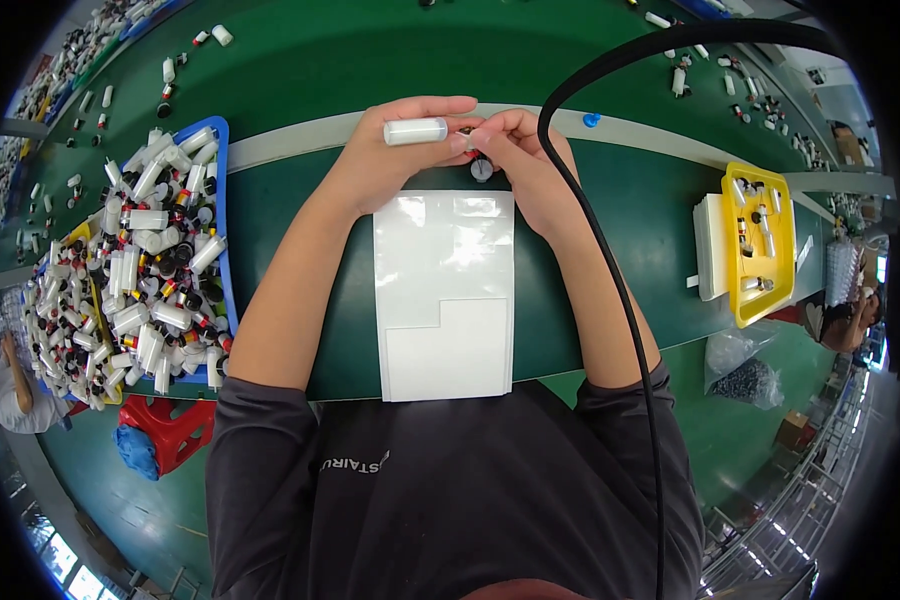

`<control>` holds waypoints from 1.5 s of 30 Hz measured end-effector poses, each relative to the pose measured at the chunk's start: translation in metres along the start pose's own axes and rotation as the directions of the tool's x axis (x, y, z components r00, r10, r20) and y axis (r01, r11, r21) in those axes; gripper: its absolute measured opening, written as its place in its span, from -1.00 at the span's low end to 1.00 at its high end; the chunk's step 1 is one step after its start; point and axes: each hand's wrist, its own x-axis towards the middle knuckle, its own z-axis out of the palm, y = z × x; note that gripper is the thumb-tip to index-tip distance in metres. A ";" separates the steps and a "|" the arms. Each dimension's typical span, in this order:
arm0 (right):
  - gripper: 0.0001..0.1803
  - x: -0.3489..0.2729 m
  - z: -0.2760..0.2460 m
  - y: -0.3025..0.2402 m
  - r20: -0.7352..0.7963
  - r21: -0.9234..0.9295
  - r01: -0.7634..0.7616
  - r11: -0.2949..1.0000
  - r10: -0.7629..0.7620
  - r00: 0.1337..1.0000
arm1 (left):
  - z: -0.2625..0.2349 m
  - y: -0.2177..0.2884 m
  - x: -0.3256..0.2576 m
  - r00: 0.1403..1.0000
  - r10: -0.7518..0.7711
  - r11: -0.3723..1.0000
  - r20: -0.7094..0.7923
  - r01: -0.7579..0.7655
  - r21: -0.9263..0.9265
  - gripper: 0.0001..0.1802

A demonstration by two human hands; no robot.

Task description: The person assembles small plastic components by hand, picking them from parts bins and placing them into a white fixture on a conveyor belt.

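Note:
Above the top edge of a white label sheet [444, 255], both hands meet at one small part. My left hand [375, 160] is closed around a white translucent cylinder [415, 131] lying sideways, its clear end toward the right. My right hand [538, 175] pinches at the far end of the same part, thumb and forefinger together beside the left fingertips. Between the fingers a bit of red shows, and a dark round end piece [482, 169] hangs just below. My fingers hide how these pieces join. On the sheet, the lower portion is plain white, with a stepped upper edge; the upper portion is glossy.
At left a blue bin [221, 200] is heaped with similar white, black and red parts. A yellow tray [740, 290] with several parts rests on a white stack [709, 245] at right. A black cable [610, 235] arches across my right arm. A red stool [180, 430] stands at lower left.

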 end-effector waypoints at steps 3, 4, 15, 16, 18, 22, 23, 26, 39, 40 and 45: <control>-0.81 -0.001 0.000 -0.004 -0.009 -0.022 0.127 0.992 -0.127 0.992 | 0.005 0.002 -0.003 0.999 -0.028 0.996 0.026 0.030 -0.084 -0.56; -0.81 0.000 -0.003 -0.002 -0.013 -0.015 0.133 0.991 -0.133 0.991 | 0.005 0.001 -0.004 0.998 -0.047 0.992 0.047 0.052 -0.111 -0.56; -0.63 -0.047 0.004 -0.039 0.043 -0.492 0.212 0.844 -0.219 0.975 | -0.029 0.029 0.011 0.973 0.231 0.968 -0.006 -0.231 -0.102 -0.72; -0.67 -0.066 0.014 -0.050 0.240 -0.623 0.245 0.743 -0.116 0.964 | -0.044 0.036 0.016 0.952 0.301 0.952 -0.060 -0.296 0.077 -0.74; -0.68 -0.113 0.029 -0.038 0.448 -0.760 0.388 0.521 -0.011 0.894 | -0.060 0.055 0.017 0.922 0.343 0.891 -0.181 -0.258 0.374 -0.78; -0.64 -0.137 0.042 -0.002 0.448 -0.867 0.436 0.241 -0.004 0.894 | -0.093 0.089 0.032 0.784 0.534 0.421 -0.317 0.079 0.904 -0.78; -0.65 -0.140 0.042 -0.001 0.438 -0.879 0.427 0.215 0.006 0.899 | -0.102 0.093 0.035 0.787 0.539 0.287 -0.300 0.163 0.944 -0.78; -0.70 -0.145 0.042 0.002 0.456 -0.877 0.445 0.179 0.022 0.890 | -0.151 0.100 0.043 0.827 0.500 0.031 -0.256 0.278 0.960 -0.73; -0.65 -0.138 0.051 0.008 0.419 -0.885 0.410 0.220 -0.005 0.908 | -0.087 0.026 0.234 0.911 0.361 -0.021 -0.197 0.219 0.975 -0.29; -0.62 -0.138 0.051 0.007 0.408 -0.884 0.395 0.249 -0.001 0.913 | -0.086 0.024 0.238 0.884 0.354 0.010 -0.306 0.324 0.946 -0.36; -0.60 -0.134 0.043 -0.011 0.354 -0.827 0.316 0.466 -0.005 0.935 | -0.080 0.023 0.210 0.857 0.489 -0.017 -0.160 0.193 0.981 -0.66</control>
